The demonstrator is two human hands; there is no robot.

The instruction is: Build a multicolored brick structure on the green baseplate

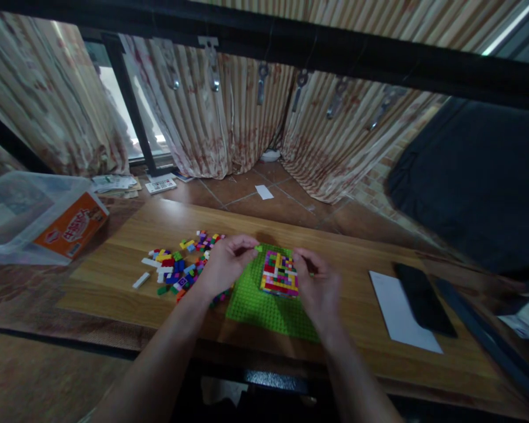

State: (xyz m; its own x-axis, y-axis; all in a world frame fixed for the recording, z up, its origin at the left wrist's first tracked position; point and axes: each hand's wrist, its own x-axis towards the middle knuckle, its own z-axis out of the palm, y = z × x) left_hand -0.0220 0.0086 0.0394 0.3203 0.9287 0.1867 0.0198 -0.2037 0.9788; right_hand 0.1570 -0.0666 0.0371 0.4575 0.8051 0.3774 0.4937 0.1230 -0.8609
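Between the thumb and finger of my left hand (229, 261) is a small light-green brick (258, 248), held over the far left edge of the green baseplate (260, 314). A low, many-coloured block of toy bricks (278, 275) sits on the plate. At the block's right side, my right hand (317, 282) is closed, thumb and forefinger close together by its far right corner. Whether these fingertips grip the block or a small piece cannot be made out. Loose bricks (171, 270) lie in a pile left of the plate, partly hidden by my left hand and forearm.
A white sheet (399, 311) and a black phone-like slab (423, 296) lie on the right of the wooden table (127, 294). A clear plastic bin (17, 235) with an orange label stands at the left. Curtains (247, 123) hang beyond the table.
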